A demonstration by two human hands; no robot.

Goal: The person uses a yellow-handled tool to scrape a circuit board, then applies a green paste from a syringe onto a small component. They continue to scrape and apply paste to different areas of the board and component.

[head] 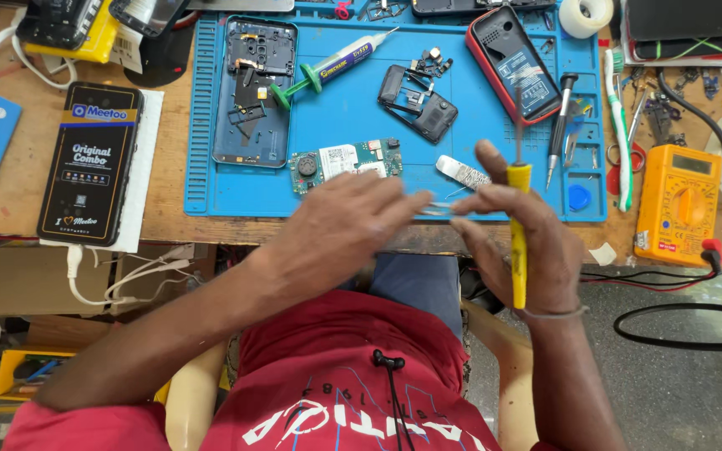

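The right hand (516,242) grips a yellow-handled soldering iron (518,225), tip pointing away from the person, at the worktop's near edge. The left hand (340,230) pinches thin tweezers (438,207) that meet the right fingers. Just beyond, near the blue mat's (353,108) near edge, lies a green circuit board (344,162). An orange multimeter (677,205) sits toward the right edge.

Bare blue mat (353,104) lies open between the syringe (332,63) and the black phone frame (418,102). The circuit board (344,160) blocks the near edge; a screwdriver (560,125) and red phone (513,63) crowd the right.
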